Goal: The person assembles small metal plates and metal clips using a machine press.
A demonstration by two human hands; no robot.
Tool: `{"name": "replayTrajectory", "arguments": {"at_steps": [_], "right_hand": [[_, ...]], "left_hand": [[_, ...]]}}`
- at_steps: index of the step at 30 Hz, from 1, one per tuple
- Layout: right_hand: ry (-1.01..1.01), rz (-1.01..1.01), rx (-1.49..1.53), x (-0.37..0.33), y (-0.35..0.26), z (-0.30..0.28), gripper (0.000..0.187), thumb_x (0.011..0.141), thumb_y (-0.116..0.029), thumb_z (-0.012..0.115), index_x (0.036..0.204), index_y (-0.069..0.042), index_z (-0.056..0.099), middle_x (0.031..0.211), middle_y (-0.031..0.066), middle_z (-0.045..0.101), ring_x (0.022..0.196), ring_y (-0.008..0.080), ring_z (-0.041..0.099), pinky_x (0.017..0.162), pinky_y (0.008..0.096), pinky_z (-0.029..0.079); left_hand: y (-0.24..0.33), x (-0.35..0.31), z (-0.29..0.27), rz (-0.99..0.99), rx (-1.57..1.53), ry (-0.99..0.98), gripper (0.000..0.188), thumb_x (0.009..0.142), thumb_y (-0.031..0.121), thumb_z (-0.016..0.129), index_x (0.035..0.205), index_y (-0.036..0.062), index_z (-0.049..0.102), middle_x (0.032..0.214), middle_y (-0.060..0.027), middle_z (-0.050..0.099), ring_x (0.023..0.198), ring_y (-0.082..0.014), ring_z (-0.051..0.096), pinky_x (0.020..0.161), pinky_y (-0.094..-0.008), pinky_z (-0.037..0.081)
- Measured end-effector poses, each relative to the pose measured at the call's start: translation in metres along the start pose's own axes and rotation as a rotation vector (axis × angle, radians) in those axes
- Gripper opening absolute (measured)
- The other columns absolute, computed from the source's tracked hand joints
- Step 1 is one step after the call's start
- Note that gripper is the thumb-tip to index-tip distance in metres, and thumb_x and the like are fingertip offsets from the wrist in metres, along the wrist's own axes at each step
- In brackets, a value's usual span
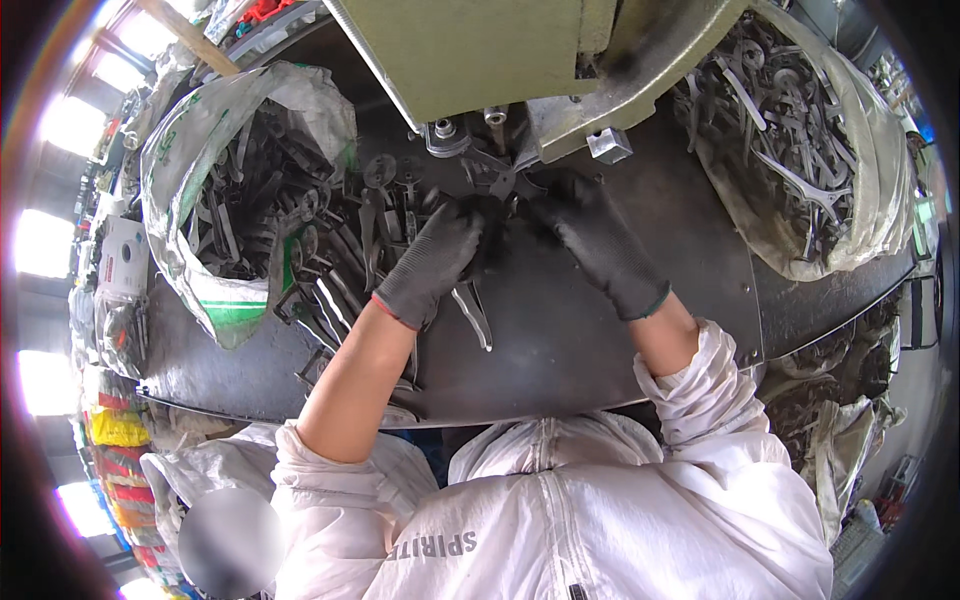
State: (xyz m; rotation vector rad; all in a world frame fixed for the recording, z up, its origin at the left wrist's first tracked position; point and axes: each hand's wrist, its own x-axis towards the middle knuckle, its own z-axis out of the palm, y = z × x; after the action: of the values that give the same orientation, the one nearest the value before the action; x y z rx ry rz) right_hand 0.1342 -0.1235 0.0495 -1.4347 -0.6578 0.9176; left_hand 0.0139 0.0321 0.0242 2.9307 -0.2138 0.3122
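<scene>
Ref: green machine. Both hands gloved, at its near side. Left hand pinches a grey metal part at the machine's lower end; right hand curled just beside it, grip unclear. Left of machine: white sack of metal pieces, loose handles beside it. Right of machine: second sack, also loaded. Dark table under machine.

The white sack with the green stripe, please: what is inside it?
Inside the sack is a jumbled pile of dark metal parts, several long and narrow. Only the top ones show; whatever lies beneath them is covered.
</scene>
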Motion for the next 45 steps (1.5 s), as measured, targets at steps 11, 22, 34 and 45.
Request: {"name": "replayTrajectory", "arguments": {"at_steps": [11, 22, 34, 45], "right_hand": [[0.107, 0.099, 0.220, 0.007, 0.037, -0.001, 0.033, 0.082, 0.000, 0.049, 0.114, 0.007, 0.045, 0.085, 0.0098, 0.056, 0.058, 0.0112, 0.052, 0.050, 0.0234, 0.044], [0.076, -0.094, 0.283, -0.004, 0.018, 0.009, 0.030, 0.085, -0.002, 0.049, 0.113, 0.006, 0.044, 0.079, 0.0068, 0.054, 0.059, 0.0105, 0.051, 0.051, 0.0225, 0.044], [0.090, 0.101, 0.322, -0.007, 0.041, 0.001, 0.027, 0.083, -0.001, 0.046, 0.110, 0.006, 0.045, 0.081, 0.0077, 0.053, 0.057, 0.0104, 0.048, 0.050, 0.0242, 0.042], [0.138, -0.407, -0.292, -0.013, 0.030, 0.017, 0.022, 0.080, -0.003, 0.054, 0.101, 0.003, 0.053, 0.085, 0.0144, 0.058, 0.076, 0.0217, 0.059, 0.068, 0.0316, 0.047]], "left_hand": [[-0.014, 0.002, -0.044, -0.386, 0.417, -0.051, 0.020, 0.078, 0.014, 0.052, 0.096, 0.0074, 0.059, 0.081, -0.0112, 0.058, 0.079, -0.0258, 0.058, 0.066, -0.0350, 0.051], [-0.245, -0.125, -0.059, -1.090, 0.291, -0.030, 0.035, 0.082, 0.021, 0.045, 0.112, 0.0055, 0.052, 0.104, -0.0256, 0.056, 0.098, -0.0396, 0.054, 0.085, -0.0459, 0.042], [-0.059, -0.079, -0.103, -0.853, -0.680, 0.614, 0.021, 0.077, 0.015, 0.061, 0.091, 0.0002, 0.057, 0.078, -0.0048, 0.058, 0.067, -0.0131, 0.055, 0.059, -0.0261, 0.045], [0.061, 0.000, -0.038, -0.640, -1.445, 0.106, 0.028, 0.088, 0.016, 0.053, 0.108, -0.0029, 0.051, 0.090, -0.0091, 0.058, 0.073, -0.0157, 0.059, 0.061, -0.0258, 0.047]]}}
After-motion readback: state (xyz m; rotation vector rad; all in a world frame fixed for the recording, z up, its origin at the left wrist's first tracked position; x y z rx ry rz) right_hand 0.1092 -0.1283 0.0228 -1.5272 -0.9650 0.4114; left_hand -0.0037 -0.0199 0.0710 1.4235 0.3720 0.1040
